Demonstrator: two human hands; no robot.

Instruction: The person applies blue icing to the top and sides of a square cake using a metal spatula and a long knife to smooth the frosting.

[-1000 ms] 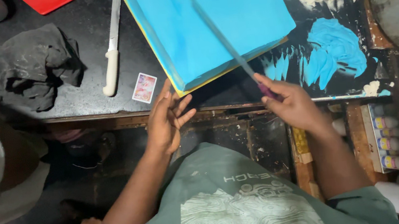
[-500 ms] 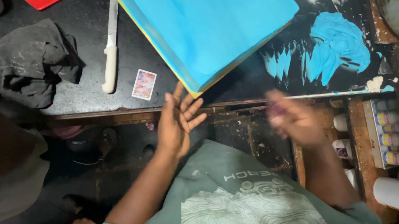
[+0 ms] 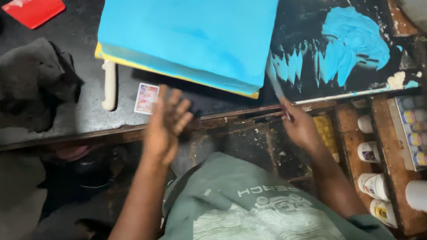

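Two hands | left hand (image 3: 164, 128) open, holding nothing | right hand (image 3: 299, 127) grips thin flat blade (image 3: 274, 79) | big blue slab (image 3: 198, 29) just above hands | step: smoothing slab edge | next: press blade flat

Blue board (image 3: 198, 29) turned; right hand (image 3: 299, 127) brings palette knife (image 3: 274, 79) back beside it.

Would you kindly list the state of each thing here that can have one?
Left hand: open, blurred, holding nothing.
Right hand: closed on a thin blade.
Blue slab: coated blue, lying on the black table.
Blue paste: smeared in streaks.
Dark cloth: crumpled.
White-handled knife: lying flat, partly under the slab.
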